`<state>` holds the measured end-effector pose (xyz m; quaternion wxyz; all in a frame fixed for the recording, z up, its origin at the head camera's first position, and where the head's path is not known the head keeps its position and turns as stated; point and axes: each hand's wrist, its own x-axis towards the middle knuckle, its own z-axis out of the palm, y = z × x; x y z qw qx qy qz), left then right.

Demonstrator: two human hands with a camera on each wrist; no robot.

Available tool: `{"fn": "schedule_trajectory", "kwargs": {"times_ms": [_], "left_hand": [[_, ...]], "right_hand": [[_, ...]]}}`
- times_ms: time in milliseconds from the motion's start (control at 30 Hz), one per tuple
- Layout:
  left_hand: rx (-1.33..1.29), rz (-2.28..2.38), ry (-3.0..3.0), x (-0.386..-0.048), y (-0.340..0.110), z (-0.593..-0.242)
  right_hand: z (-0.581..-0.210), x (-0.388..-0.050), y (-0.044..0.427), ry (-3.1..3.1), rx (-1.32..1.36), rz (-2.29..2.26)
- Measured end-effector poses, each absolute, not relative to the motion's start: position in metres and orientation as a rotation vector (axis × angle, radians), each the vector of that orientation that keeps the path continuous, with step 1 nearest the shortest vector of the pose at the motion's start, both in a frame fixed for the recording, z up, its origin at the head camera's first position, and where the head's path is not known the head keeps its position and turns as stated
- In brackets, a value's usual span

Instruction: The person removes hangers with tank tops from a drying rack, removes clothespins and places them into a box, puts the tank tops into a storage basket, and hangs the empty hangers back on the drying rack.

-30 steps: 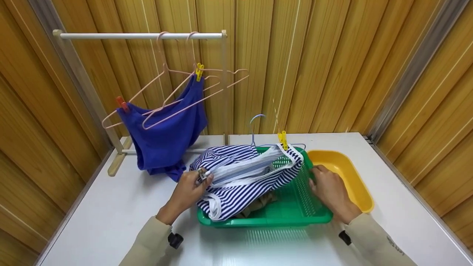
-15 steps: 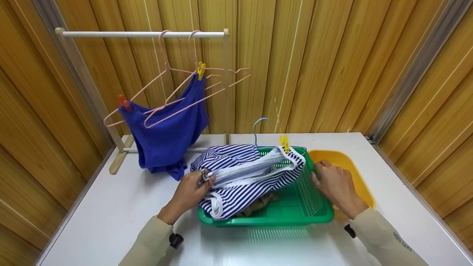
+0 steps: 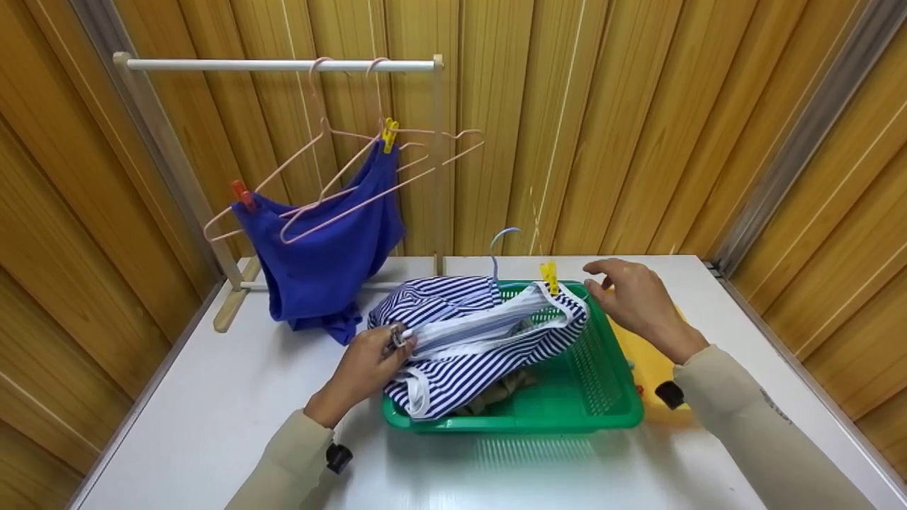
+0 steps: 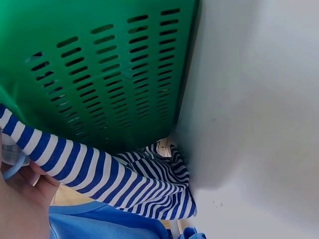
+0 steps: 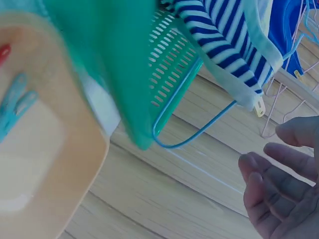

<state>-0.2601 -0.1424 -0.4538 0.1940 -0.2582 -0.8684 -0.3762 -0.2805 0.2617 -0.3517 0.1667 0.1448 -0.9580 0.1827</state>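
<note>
- Currently, the left hand [image 3: 368,360] pinches the white-trimmed striped garment [image 3: 464,379].
- The right hand [image 3: 634,299] hovers beside it, grip loosely parted.
- Green basket [image 3: 517,424] holds brown cloth [image 3: 496,394]; yellow tub [image 3: 650,363], clothespins [image 5: 16,107].

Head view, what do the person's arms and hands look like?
The left sleeve and right sleeve are beige, each with a black piece near the cuff. The right one's dark marking is unreadable. The left hand and right hand are ungloved.
</note>
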Motion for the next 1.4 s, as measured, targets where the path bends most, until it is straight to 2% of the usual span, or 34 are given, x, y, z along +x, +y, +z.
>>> {"fn": "schedule_trajectory", "kwargs": {"times_ms": [467,667,933,1400], "left_hand": [[-0.8,-1.057,-2.423,-0.262,-0.141,-0.455],[-0.789,-1.054,-2.433,-0.262,-0.141,-0.456],[-0.759,-1.047,-2.466,-0.263,-0.142,-0.455],[-0.794,-0.998,-2.431,-0.262,-0.143,-0.453]], "right_hand": [[-0.347,-0.31,0.236,-2.916,0.471,0.628],[-0.35,-0.305,0.24,-2.882,0.507,0.711],[-0.35,-0.291,0.242,-2.739,0.722,0.757],[-0.35,-0.287,0.244,-2.626,0.788,0.639]]}}
